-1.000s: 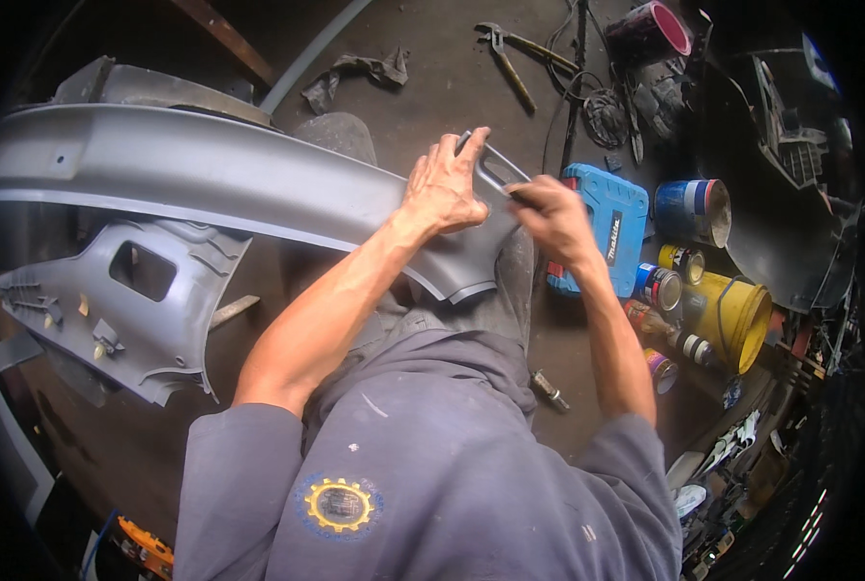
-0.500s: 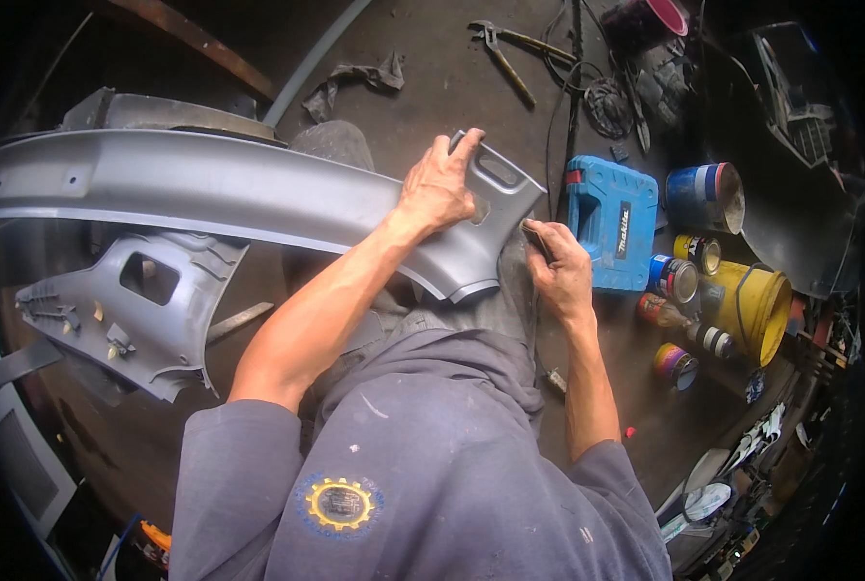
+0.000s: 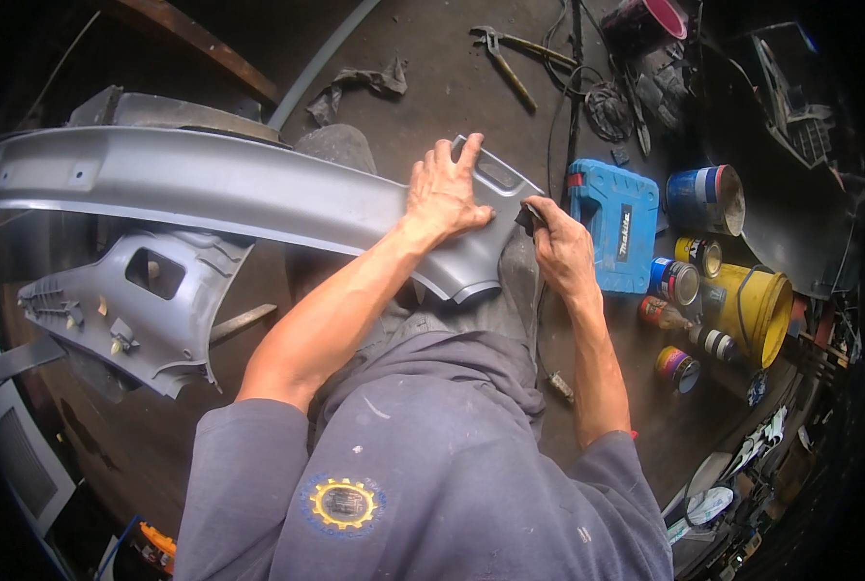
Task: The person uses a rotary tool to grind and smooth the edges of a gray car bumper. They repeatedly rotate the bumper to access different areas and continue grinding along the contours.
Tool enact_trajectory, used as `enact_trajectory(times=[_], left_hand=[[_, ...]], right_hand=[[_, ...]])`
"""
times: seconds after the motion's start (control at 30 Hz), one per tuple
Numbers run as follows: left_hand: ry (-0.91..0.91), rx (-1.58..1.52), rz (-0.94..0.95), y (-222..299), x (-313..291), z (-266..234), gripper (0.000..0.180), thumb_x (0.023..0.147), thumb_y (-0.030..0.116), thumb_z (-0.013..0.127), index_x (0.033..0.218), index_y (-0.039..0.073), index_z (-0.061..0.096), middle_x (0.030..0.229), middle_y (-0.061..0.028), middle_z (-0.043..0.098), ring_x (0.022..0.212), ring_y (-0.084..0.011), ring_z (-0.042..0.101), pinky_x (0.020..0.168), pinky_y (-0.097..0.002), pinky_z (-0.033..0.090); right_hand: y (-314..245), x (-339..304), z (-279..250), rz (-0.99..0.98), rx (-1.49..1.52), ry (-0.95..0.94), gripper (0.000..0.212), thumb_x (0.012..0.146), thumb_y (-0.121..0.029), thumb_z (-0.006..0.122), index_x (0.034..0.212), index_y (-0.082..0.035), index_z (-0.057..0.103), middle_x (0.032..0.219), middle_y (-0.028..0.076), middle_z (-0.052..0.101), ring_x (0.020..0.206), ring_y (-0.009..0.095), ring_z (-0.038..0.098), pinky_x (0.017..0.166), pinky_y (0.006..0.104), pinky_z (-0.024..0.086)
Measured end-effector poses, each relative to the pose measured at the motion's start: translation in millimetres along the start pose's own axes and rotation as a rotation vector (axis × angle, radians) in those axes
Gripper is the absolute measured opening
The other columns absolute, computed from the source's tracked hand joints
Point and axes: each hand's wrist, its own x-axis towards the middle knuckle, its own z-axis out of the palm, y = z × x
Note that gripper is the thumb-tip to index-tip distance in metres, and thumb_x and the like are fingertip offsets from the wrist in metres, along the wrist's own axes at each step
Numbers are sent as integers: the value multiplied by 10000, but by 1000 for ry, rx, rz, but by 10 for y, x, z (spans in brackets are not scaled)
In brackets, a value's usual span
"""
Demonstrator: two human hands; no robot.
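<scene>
A long, curved grey car trim panel (image 3: 258, 186) stretches from the far left to my lap, its wide end with an oblong slot resting over my legs. My left hand (image 3: 442, 197) steadies that end, fingers hooked at the upper edge near the slot and thumb spread across the face. Between the closed fingers of my right hand (image 3: 564, 250) is a small dark folded piece, which looks like sandpaper (image 3: 526, 219). It meets the panel's right edge. What lies under my fingers is hidden.
Left of me lies a second grey trim piece (image 3: 176, 310) with a square opening. To the right stand a blue tool case (image 3: 614, 228), a yellow bucket (image 3: 747, 315) and several paint cans. Beyond the panel, pliers (image 3: 510, 73), a rag (image 3: 374, 79) and cables lie on the floor.
My right hand has moved up and slightly left along the panel's edge with the dark piece. My left hand has shifted slightly right, and its thumb now points outward.
</scene>
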Motion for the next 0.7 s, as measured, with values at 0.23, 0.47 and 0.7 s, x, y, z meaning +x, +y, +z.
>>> enact_trajectory(times=[0.23,0.47,0.7], left_hand=[[-26,-427,-118,-239,178,-73,846,768,267,693,1526,80,369,1180,-246,624,1100,-384,622,979,-416,488],[-86,-632,-319,-322,344,-182,368,948,248,489,1136,20,708,1169,-177,700,1086,-332,653,953,-390,497],[-164,-463,-242,-433,420,-62,324,951,241,483,984,19,717,1051,-183,717,952,-321,682,844,-411,520]], right_hand=[[-177,292,24,-55,-179,-219,249,862,-127,665,1099,-52,666,1017,186,713,962,396,681,838,477,529],[-196,532,296,-238,-428,-238,162,828,-134,675,969,-71,625,899,137,691,858,365,688,747,480,533],[-227,702,537,-331,-381,-186,197,810,-168,693,953,-50,628,864,149,695,788,355,699,686,481,550]])
